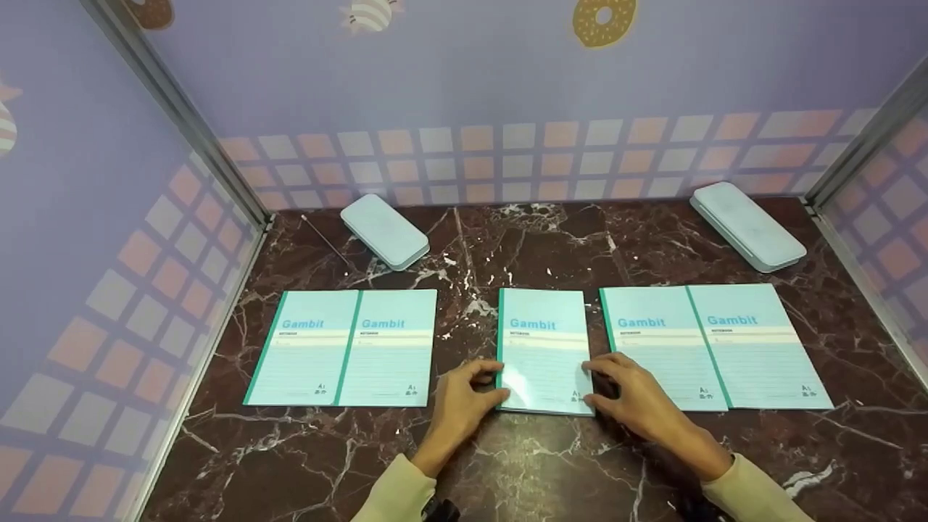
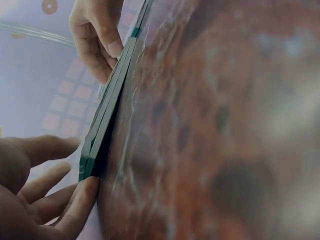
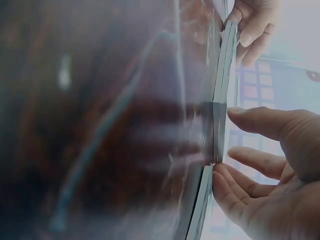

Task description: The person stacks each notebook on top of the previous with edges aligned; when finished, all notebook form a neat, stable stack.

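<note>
A notebook stack [image 1: 545, 362] with a pale cover and green spine lies flat in the middle of the table. The left wrist view shows two layered spines [image 2: 90, 162] along its side. My left hand [image 1: 465, 399] touches the spine side with its fingertips, thumb lower and fingers higher. On the opposite edge, the fingertips of my right hand [image 1: 632, 395] touch the stack, partly covering the notebook beside it. Neither hand wraps round the stack. In the right wrist view, the right hand's fingers [image 3: 250, 160] are spread along the edge.
Two matching notebooks [image 1: 304, 362] lie side by side on the left. Another pair [image 1: 761, 362] lies on the right, close to the right hand. Farther back are two pale cases [image 1: 384, 230] [image 1: 750, 226] and a thin stick [image 1: 324, 239]. Patterned walls [image 1: 464, 87] enclose the table.
</note>
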{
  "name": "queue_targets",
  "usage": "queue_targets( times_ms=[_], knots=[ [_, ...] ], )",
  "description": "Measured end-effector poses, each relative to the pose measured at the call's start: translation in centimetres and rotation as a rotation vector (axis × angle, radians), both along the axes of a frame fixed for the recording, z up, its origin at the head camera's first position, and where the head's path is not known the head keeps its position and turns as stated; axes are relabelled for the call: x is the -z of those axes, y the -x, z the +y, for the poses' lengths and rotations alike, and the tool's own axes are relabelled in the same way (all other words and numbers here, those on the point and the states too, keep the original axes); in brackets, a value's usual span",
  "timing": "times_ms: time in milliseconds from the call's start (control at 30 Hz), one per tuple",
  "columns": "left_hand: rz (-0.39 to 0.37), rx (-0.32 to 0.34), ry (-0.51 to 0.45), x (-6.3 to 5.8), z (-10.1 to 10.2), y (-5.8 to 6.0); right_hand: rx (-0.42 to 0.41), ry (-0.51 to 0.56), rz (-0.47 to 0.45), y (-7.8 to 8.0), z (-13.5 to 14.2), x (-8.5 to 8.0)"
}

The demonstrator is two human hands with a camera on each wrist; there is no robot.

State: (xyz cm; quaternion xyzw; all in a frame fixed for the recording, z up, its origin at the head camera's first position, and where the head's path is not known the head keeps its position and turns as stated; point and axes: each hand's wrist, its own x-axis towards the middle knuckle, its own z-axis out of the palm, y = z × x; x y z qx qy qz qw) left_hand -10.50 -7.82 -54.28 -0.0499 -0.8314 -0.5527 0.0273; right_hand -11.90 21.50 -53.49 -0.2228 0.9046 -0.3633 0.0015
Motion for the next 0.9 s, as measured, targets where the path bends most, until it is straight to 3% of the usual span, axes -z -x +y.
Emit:
queue_targets(
  times_ms=[233,467,600,900],
  knots=[
    [-0.022,0.112,0.025,-0.4,-0.4,-0.2,-0.013,-0.055,0.025,-0.7,0.0,-0.5],
    [0.012,0.197,0.101,-0.4,-0.7,-1.0,-0.056,-0.103,0.044,-1.3,0.2,-0.8],
    [0.02,0.211,0.102,-0.3,-0.7,-1.1,-0.085,-0.112,0.053,-1.6,0.4,-0.7],
    [0.098,0.17,0.106,0.1,-0.4,-1.1,-0.092,-0.111,0.119,-1.6,0.4,-0.4]
  ],
)
